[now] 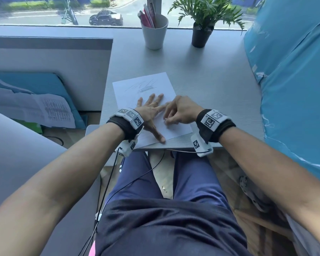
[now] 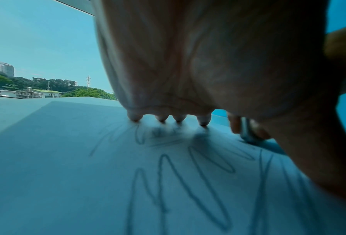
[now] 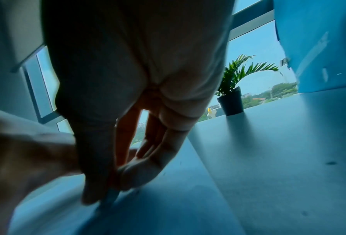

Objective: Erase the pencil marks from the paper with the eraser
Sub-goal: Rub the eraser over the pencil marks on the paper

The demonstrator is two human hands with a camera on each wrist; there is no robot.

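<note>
A white sheet of paper [image 1: 161, 84] lies on the grey desk, with pencil scribbles [image 1: 144, 86] near its far edge and more scribbles [image 2: 180, 179] under my left palm. My left hand [image 1: 151, 108] lies flat on the sheet, fingers spread and straight, pressing it down. My right hand [image 1: 175, 113] sits just to its right, fingers curled downward and pinching a small eraser [image 3: 109, 197] whose lower end touches the paper. The eraser [image 2: 248, 133] shows as a pale blur between fingertips; in the head view it is hidden by the fingers.
A white cup of pens [image 1: 154, 31] and a potted plant [image 1: 201, 34] stand at the back of the desk [image 1: 220, 80] by the window. A blue-covered bulk [image 1: 294, 80] borders the desk on the right. A grey partition [image 1: 50, 52] stands left.
</note>
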